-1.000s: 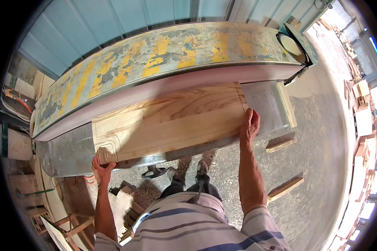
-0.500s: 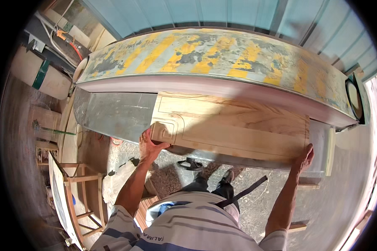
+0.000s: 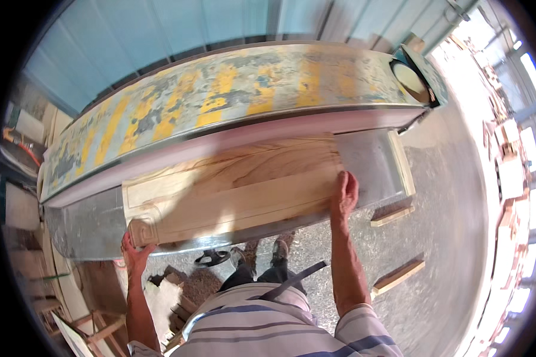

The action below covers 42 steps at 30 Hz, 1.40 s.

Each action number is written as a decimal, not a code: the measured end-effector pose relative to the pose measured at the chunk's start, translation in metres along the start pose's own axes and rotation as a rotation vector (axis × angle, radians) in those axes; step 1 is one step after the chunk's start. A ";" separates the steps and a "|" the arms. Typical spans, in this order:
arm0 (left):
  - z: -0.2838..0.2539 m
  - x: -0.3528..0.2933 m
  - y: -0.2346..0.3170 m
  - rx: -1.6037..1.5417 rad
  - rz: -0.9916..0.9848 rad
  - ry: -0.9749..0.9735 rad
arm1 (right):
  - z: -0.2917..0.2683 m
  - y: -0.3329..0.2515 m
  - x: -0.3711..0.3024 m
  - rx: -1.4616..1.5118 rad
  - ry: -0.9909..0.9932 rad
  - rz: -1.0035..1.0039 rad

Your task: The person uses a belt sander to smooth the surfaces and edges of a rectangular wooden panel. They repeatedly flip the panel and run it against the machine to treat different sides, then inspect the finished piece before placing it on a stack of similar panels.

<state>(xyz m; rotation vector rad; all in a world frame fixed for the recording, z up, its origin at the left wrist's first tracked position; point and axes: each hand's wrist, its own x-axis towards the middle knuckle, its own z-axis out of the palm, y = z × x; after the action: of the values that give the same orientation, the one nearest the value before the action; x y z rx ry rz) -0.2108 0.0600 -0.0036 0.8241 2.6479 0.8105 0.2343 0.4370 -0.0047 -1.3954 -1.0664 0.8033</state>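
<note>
A pale wooden panel [image 3: 250, 199] with curved grooves near its left end lies flat on a grey metal table [image 3: 363, 157]. Its far long edge runs along the pinkish belt [image 3: 220, 143] of a long sanding machine; whether they touch I cannot tell. My left hand [image 3: 138, 249] grips the panel's near left corner, where a small wooden block with a grooved face [image 3: 141, 232] shows. At the opposite end, my right hand [image 3: 345, 193] is closed round the panel's right edge, its fingertips partly hidden.
The machine's worn yellow-and-grey striped cover [image 3: 214, 98] stretches behind the belt, ending in a roller [image 3: 408, 82] at right. A black handwheel [image 3: 212, 257] sits below the table. Wood pieces [image 3: 399, 276] lie on the floor at right, and a wooden frame [image 3: 104, 327] stands lower left.
The view has turned to the right, showing more of the workshop there. Both hands still hold the panel, which has slid leftward along the table.
</note>
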 end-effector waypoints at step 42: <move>0.019 0.009 -0.029 -0.180 -0.016 -0.083 | -0.013 -0.007 0.019 -0.280 0.089 0.043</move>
<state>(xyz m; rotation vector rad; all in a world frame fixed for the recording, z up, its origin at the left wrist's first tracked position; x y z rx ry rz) -0.2236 0.0535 -0.0361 0.7710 2.4628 0.9719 0.2524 0.4496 0.0057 -1.6788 -1.1136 0.6322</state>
